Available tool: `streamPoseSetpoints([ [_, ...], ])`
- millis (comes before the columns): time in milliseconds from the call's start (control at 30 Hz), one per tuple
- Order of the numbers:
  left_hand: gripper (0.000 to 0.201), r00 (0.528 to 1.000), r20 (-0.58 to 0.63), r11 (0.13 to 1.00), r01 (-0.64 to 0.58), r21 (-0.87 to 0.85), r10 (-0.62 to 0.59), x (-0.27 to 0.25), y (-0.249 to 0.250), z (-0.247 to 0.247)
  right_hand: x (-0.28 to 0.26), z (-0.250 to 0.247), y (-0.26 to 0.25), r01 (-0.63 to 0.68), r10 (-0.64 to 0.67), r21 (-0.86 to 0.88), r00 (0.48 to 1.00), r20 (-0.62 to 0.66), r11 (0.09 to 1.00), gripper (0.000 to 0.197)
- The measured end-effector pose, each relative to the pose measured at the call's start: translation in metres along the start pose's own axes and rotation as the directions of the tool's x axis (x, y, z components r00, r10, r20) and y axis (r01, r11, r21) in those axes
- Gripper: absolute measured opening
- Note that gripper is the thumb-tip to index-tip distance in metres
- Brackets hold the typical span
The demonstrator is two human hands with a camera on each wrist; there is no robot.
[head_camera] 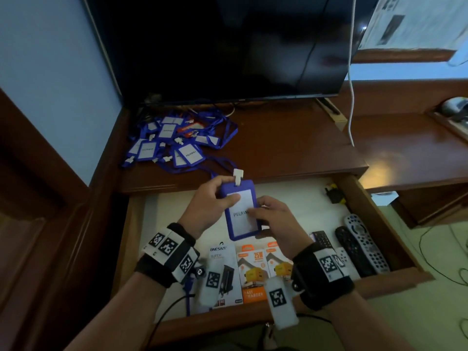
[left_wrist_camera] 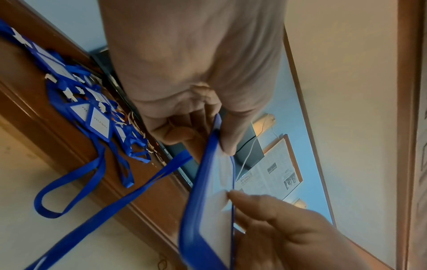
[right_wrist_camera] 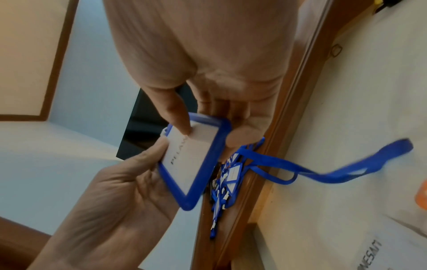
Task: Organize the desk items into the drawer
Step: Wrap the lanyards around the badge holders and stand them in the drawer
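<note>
Badge holder (head_camera: 240, 211), blue-framed with a white card, is being held by both hands above the open drawer (head_camera: 374, 209). Left hand (head_camera: 210, 203) is pinching its upper edge, thumb on the card; right hand (head_camera: 274, 219) is pinching the lower side. Its blue lanyard (right_wrist_camera: 323, 171) is trailing loose from the clip toward the desk edge beyond the hands. I would judge the strap worth gathering first, so it is not snagging as the holder goes down into bare drawer space. The card is reading "PELAWAT", partly covered. Nearer than the wrists, boxes (head_camera: 250, 269) are showing "ONESAM", "SUPER", "25W". More badges (head_camera: 177, 140) are lying heaped beyond the left hand.
</note>
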State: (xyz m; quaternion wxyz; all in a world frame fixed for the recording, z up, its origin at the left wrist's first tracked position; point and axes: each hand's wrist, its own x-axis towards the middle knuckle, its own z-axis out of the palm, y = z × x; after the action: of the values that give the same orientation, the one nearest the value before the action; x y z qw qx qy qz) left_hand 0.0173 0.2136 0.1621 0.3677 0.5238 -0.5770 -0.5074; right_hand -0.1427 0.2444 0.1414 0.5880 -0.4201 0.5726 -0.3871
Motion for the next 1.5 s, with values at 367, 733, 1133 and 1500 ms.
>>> streamPoseSetpoints([
  [367,0.030,0.961,0.275,0.998,-0.025,-0.055,0.039,-0.012,0.004,0.002,0.012,-0.003,-0.010,0.276,-0.280,0.124,0.960,0.017,0.953,0.039],
  [733,0.031,0.992,-0.067,0.943,0.079,-0.323,-0.106,-0.010,-0.014,-0.006,0.002,0.030,0.007,0.058,-0.077,0.153,0.989,0.125,0.987,0.007],
  [1133,0.026,0.982,-0.002,0.896,0.170,-0.410,-0.187,-0.009,-0.039,-0.033,0.008,0.015,0.010,0.093,-0.071,-0.094,0.973,0.218,0.991,0.030],
  [1500,0.062,0.959,0.078,0.951,0.280,-0.129,-0.272,0.000,-0.043,-0.052,0.021,0.010,0.001,0.129,-0.069,-0.236,0.966,0.249,0.963,0.029],
])
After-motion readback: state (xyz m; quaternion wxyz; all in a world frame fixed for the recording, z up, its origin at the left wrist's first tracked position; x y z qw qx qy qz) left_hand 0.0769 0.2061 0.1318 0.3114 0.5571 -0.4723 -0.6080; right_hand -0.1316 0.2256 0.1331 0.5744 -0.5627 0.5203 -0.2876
